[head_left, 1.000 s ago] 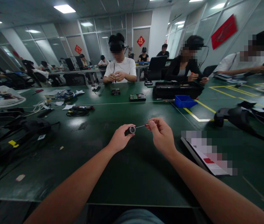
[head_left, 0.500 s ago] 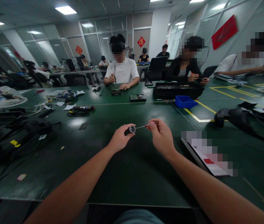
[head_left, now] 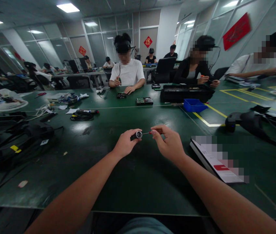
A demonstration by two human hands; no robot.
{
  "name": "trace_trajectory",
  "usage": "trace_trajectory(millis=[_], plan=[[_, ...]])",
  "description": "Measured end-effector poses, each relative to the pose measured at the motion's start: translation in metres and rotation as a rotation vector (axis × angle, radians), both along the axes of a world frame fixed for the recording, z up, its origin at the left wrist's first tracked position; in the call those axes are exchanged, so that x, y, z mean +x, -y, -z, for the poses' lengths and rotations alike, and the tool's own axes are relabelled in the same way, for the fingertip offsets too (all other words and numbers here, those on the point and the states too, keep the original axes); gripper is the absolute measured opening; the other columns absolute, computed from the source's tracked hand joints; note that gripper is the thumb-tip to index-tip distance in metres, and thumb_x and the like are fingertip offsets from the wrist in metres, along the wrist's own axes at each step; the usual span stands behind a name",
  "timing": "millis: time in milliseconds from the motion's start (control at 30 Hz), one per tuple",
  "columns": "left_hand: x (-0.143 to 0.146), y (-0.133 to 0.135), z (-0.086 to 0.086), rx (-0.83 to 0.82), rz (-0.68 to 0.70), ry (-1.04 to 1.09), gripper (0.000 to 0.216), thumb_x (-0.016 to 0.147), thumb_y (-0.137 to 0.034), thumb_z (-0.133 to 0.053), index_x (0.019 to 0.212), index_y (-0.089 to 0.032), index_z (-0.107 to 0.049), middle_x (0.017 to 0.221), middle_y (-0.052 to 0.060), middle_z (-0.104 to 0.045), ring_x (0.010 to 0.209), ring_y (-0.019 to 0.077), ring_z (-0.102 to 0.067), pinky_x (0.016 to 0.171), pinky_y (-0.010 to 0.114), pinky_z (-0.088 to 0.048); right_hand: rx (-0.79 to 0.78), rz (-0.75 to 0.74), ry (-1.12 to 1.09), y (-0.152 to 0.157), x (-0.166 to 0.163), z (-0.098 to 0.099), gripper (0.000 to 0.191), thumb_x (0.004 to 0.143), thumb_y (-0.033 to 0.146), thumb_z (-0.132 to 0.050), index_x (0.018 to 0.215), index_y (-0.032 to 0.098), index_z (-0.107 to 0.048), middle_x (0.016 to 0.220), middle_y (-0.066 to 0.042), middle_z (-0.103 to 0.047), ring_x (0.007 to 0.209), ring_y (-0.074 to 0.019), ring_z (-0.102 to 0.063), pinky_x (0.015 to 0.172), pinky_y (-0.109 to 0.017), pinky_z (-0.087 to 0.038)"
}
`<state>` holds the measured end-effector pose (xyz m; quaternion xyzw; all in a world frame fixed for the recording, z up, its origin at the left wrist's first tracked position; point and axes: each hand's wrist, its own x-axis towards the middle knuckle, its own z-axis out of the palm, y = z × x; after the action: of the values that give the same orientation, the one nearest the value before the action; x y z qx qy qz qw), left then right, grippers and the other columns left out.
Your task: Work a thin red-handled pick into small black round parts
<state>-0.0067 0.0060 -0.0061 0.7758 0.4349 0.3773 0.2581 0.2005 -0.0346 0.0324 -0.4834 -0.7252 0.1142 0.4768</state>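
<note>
My left hand [head_left: 125, 144] pinches a small black cylindrical part with a silver round face [head_left: 138, 135], held above the dark green table [head_left: 133, 182]. My right hand [head_left: 169, 143] grips a thin screwdriver with a red handle [head_left: 153, 132] between thumb and fingers. Its metal shaft points left and its tip meets the silver face of the part. Both hands hover a little over the table's middle, close together.
A flat white and red box [head_left: 216, 161] lies at my right. A black headset [head_left: 245, 121] sits further right, tangled black cables and gear [head_left: 18, 143] at left. A blue bin [head_left: 193, 105], black case [head_left: 185, 92] and circuit boards [head_left: 144, 101] lie before people seated opposite.
My right hand has closed in on the left hand, so less shaft shows between them. The person opposite in white has lowered one hand to the table.
</note>
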Motion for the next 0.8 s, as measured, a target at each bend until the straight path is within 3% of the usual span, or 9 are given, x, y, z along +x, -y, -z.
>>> trace_trajectory(millis=[100,300,467,633,800], plan=[[0.0004,-0.0002,-0.0005,0.003,-0.002,0.003,0.039,0.086,-0.02,-0.072,0.125,-0.026,-0.067,0.127,0.005,-0.069,0.121,0.0238,-0.061,0.11,0.043,-0.041,-0.012,-0.016,0.003,-0.0008,0.0012,0.0004,0.021,0.097,0.034,-0.05,0.099,0.022,-0.067,0.086,-0.005,-0.076,0.078,-0.0215,-0.071,0.07,-0.034,-0.05],[0.0027,0.0015,0.0009,0.011,0.007,-0.015,0.04,0.086,-0.021,-0.073,0.125,-0.027,-0.067,0.125,0.005,-0.07,0.119,0.0245,-0.062,0.109,0.044,-0.043,-0.08,0.098,-0.004,-0.0019,-0.0022,0.0015,0.036,0.098,0.051,-0.05,0.084,0.023,-0.067,0.059,0.0,-0.066,0.052,-0.0179,-0.062,0.055,-0.031,-0.041],[0.003,0.0021,-0.0003,-0.001,0.007,0.009,0.038,0.086,-0.02,-0.072,0.123,-0.026,-0.068,0.126,0.005,-0.07,0.121,0.0245,-0.062,0.11,0.044,-0.043,-0.034,0.014,0.003,0.0013,-0.0039,0.0013,0.022,0.098,0.035,-0.047,0.106,0.022,-0.063,0.077,-0.003,-0.071,0.065,-0.0197,-0.066,0.061,-0.032,-0.045],[0.0015,0.0007,0.0009,0.003,0.006,0.028,0.039,0.086,-0.02,-0.072,0.125,-0.026,-0.068,0.128,0.005,-0.069,0.122,0.024,-0.061,0.112,0.044,-0.041,-0.036,0.023,-0.012,0.0037,-0.0038,0.0032,0.027,0.102,0.038,-0.04,0.101,0.024,-0.063,0.081,-0.003,-0.071,0.068,-0.0197,-0.065,0.064,-0.033,-0.045],[0.0011,-0.0005,0.0037,0.003,0.0,0.013,0.041,0.086,-0.021,-0.073,0.126,-0.027,-0.068,0.127,0.005,-0.069,0.122,0.0245,-0.061,0.112,0.046,-0.041,-0.099,0.034,-0.321,-0.0012,-0.007,0.0096,0.021,0.097,0.038,-0.052,0.107,0.022,-0.06,0.087,-0.005,-0.071,0.078,-0.0211,-0.067,0.072,-0.036,-0.051]])
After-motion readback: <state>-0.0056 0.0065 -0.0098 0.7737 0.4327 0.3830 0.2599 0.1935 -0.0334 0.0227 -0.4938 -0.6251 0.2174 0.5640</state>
